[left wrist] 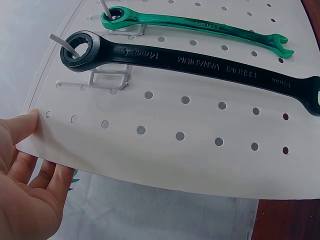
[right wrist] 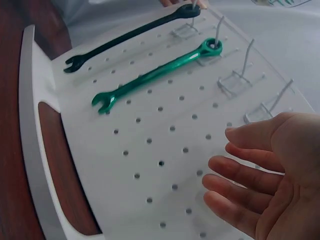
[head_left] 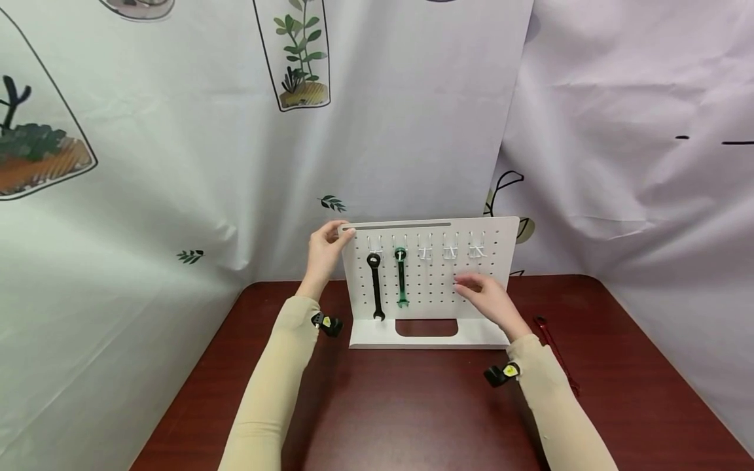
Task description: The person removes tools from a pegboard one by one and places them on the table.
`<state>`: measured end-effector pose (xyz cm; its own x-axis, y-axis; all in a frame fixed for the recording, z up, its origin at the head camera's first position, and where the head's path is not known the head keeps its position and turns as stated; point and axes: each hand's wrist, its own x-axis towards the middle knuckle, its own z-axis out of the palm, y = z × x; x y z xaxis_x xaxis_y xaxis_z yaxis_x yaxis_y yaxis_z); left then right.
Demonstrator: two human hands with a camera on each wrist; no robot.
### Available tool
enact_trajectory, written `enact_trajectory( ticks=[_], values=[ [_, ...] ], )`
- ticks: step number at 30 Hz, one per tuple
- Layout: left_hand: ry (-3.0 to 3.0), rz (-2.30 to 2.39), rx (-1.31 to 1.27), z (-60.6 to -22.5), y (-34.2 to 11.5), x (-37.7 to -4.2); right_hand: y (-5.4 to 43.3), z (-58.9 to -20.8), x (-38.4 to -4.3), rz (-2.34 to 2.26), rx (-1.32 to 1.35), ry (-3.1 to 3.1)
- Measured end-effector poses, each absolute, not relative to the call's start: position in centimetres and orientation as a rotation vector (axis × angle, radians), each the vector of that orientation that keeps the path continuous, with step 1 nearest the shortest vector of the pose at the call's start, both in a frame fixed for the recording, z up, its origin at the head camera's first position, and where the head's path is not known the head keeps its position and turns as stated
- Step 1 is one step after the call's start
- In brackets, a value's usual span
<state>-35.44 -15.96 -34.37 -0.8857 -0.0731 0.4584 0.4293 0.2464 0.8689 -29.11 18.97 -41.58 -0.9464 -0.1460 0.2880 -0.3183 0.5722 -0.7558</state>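
Note:
A white pegboard (head_left: 497, 281) stands upright on the table. My left hand (head_left: 323, 252) grips its upper left corner, thumb on the front and fingers behind the edge, as the left wrist view shows. Close by, a black combination wrench (left wrist: 185, 62) hangs by its ring end from a white hook. Beside it a green combination wrench (right wrist: 155, 75) hangs the same way from another hook. My right hand (head_left: 489, 301) is in front of the board's lower right part, holding nothing. In the right wrist view its fingers (right wrist: 245, 182) are spread and slightly bent.
Several bare white hooks (head_left: 450, 252) stick out of the board right of the green wrench. A red wrench (head_left: 556, 353) lies on the dark red table (head_left: 412, 405), beside my right forearm. A printed white curtain (head_left: 412, 131) hangs behind and along the sides.

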Motion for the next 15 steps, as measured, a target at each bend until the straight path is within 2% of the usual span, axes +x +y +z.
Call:
enact_trajectory(
  ticks=[15],
  values=[
    [-2.13,-1.657,-0.329,-34.1,-15.8,-35.1,16.1,-40.4,-29.7,1.416,0.474,-2.577]
  ],
)
